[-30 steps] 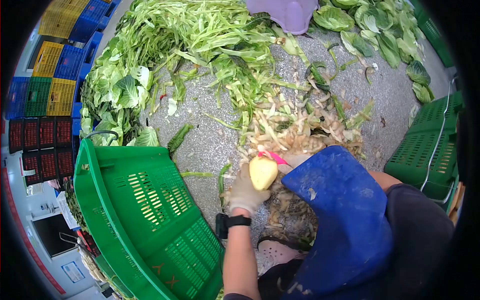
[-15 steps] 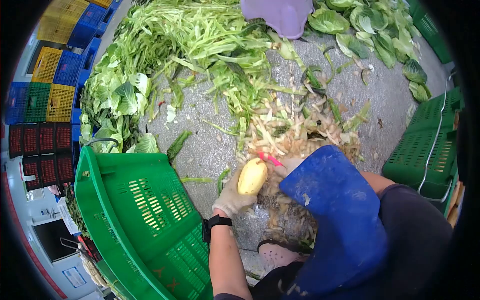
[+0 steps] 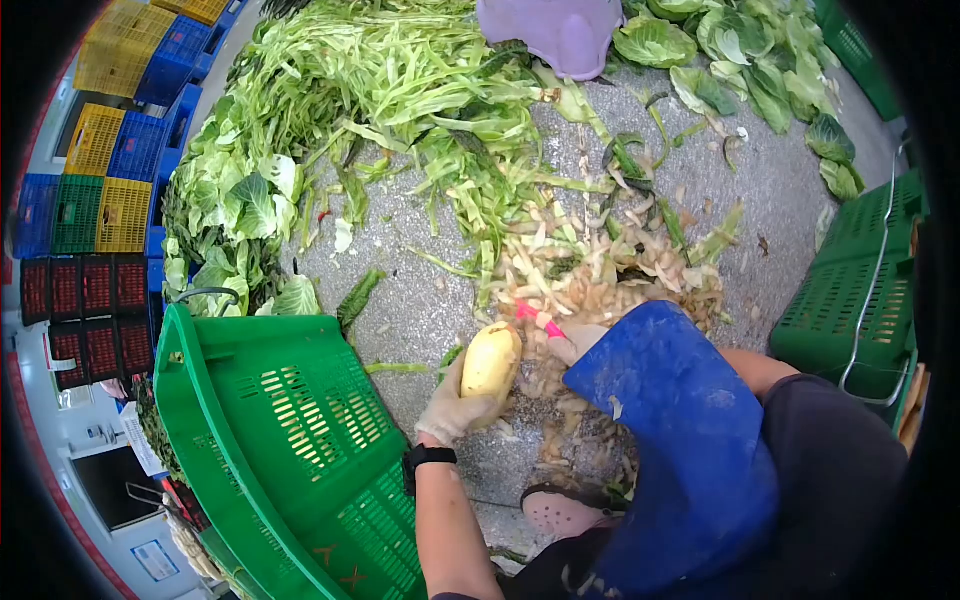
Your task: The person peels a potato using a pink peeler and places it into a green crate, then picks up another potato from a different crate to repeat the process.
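A large, pale-yellow peeled potato (image 3: 491, 362) is held upright in my left hand (image 3: 457, 408), which wears a whitish glove. Its fingers wrap the potato's lower left side. My right hand (image 3: 576, 344), also gloved, is closed around a peeler with a pink-red handle (image 3: 540, 318), just right of the potato and apart from it. A blue apron (image 3: 665, 375) hides much of that hand and its wrist. Beneath and beyond both hands, a heap of pale and brownish peelings (image 3: 610, 275) covers the floor.
A green slotted crate (image 3: 250, 340) stands close by my left forearm. Another green crate (image 3: 850, 290) with a metal handle is at the right. Green leaf and peel scraps (image 3: 370, 80) pile up ahead, beside a purple plastic object (image 3: 555, 35). Stacked coloured crates (image 3: 95, 140) line the left.
My left hand has drawn the potato slightly left and down, away from the peeler. The potato now stands more upright. My right hand has shifted only a little.
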The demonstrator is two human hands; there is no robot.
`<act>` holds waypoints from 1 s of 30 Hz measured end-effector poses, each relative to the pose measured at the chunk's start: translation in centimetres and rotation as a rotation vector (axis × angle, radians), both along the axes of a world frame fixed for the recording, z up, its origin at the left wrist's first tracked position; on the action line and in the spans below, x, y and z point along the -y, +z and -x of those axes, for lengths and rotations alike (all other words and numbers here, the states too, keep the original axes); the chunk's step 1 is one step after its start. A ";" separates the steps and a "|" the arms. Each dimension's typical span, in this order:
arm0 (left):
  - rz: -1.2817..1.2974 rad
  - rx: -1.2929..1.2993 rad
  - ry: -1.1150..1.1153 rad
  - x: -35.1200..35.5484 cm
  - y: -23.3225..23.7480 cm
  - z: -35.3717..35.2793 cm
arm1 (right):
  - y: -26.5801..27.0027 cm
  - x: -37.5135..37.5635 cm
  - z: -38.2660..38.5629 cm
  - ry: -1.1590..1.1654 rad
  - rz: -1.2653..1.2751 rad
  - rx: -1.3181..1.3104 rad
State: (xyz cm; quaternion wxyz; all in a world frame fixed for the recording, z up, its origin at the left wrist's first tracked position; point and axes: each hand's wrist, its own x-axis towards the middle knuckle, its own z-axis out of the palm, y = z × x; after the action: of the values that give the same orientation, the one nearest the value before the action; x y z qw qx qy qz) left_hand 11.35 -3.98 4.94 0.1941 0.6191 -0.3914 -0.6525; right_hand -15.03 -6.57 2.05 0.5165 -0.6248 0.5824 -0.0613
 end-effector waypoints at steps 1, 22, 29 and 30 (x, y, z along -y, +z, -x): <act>-0.013 0.035 0.043 0.0 -0.2 -0.3 | -0.4 -0.1 -0.1 -0.005 -0.004 0.001; 0.328 0.669 0.088 -2.6 1.0 8.7 | 3.5 0.1 0.5 0.061 -0.023 -0.036; 0.404 0.872 -0.038 -3.9 2.0 10.5 | 4.0 0.6 1.2 0.103 -0.055 -0.070; 0.396 0.943 -0.087 -3.8 2.0 10.5 | 4.6 0.6 1.5 0.097 -0.051 -0.064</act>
State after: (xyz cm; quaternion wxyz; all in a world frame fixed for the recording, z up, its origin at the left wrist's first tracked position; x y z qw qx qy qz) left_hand 0.88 -0.14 6.93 0.0825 0.7808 -0.5778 -0.2230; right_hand -16.50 -7.13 6.61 0.5157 -0.6405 0.5690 -0.0017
